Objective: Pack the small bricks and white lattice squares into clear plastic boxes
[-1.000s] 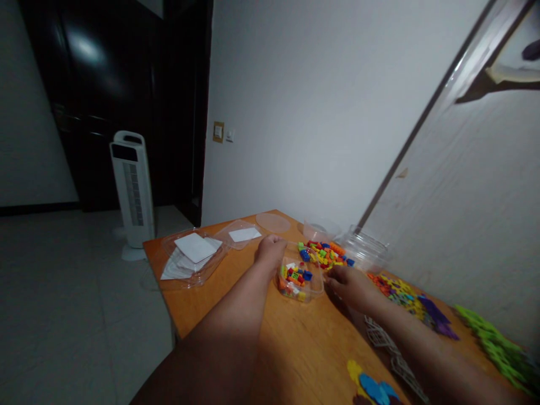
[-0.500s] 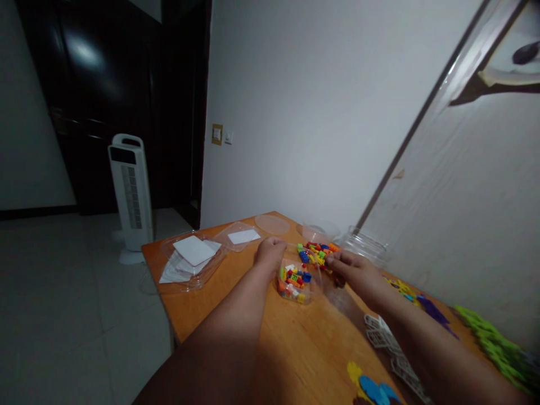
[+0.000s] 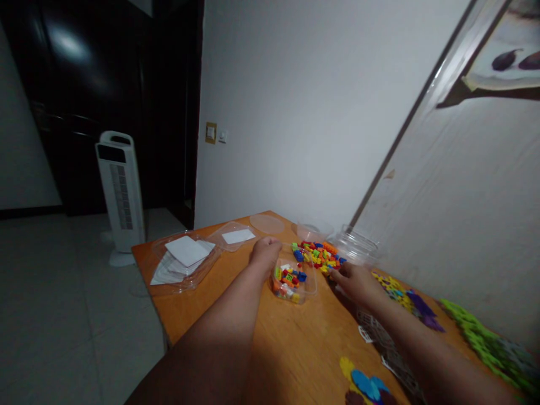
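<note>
My left hand (image 3: pixel 265 254) is closed on the rim of a clear plastic container (image 3: pixel 310 289), at its far left corner. Small colourful building bricks (image 3: pixel 289 278) lie inside it. To the container's right, a loose pile of similar bricks (image 3: pixel 323 253) is on the table. At the near right edge of that pile is my right hand (image 3: pixel 356 282), palm down, with fingers curled together by the bricks. Anything between its fingertips is too small or hidden to make out.
On the wooden table (image 3: pixel 295 343) are a clear tray with white papers (image 3: pixel 185 256), clear lids (image 3: pixel 266 224) and a clear jar (image 3: pixel 358 244). Yellow and blue flower-like pieces (image 3: pixel 367 382), white lattice pieces (image 3: pixel 392 343) and green pieces (image 3: pixel 476 329) lie nearer and right.
My right hand has moved right and a little nearer along the brick pile. My left hand stays on the container rim. The whole view has shifted slightly.
</note>
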Motion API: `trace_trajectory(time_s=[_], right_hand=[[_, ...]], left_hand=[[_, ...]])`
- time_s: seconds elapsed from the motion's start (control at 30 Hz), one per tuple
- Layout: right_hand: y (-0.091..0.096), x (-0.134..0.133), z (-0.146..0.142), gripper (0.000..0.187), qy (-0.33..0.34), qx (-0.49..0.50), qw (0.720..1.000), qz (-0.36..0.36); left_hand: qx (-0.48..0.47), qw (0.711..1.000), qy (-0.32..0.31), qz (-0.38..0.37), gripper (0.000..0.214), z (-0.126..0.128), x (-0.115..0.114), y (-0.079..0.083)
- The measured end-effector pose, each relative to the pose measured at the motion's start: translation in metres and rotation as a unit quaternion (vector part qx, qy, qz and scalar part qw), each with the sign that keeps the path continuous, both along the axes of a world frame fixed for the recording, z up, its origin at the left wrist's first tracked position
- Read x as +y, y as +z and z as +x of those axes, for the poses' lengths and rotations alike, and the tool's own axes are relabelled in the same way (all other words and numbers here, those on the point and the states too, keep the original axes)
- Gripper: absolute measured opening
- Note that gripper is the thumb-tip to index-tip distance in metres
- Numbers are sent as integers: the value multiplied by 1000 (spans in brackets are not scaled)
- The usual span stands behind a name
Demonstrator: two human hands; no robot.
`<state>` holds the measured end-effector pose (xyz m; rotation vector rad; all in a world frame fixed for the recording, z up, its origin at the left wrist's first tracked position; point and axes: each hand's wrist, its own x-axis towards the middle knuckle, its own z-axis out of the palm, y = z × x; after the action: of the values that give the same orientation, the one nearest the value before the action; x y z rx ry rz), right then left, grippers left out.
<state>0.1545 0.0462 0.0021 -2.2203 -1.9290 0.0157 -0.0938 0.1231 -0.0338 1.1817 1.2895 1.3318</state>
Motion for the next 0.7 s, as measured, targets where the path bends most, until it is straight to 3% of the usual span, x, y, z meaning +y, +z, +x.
trace_trajectory(time_s=[0.1, 0.33, 0.4, 0.47, 0.6, 0.63, 0.7], right_hand=[[0, 1, -8, 49, -26, -20, 999, -24], [-4, 4, -8, 28, -14, 5, 1000, -9], [1, 2, -13, 27, -8, 53, 998, 15], [9, -2, -22, 29, 4, 165, 985, 42], [31, -7, -38, 31, 35, 394, 917, 48], [34, -6, -38, 30, 33, 402, 913, 52], [32, -3, -31, 27, 22, 351, 934, 62]], left_hand=[[-36, 999, 6, -11, 15, 1, -4, 4], [-16, 1000, 9, -4, 17, 0, 0, 0], [-6, 1000, 13, -1, 17, -1, 2, -3], [0, 1000, 15, -1, 17, -1, 3, -4], [3, 1000, 10, 2, 16, -1, 2, -4], [4, 1000, 12, 4, 16, -1, 2, -3], [6, 1000, 17, 6, 16, -1, 2, -3]])
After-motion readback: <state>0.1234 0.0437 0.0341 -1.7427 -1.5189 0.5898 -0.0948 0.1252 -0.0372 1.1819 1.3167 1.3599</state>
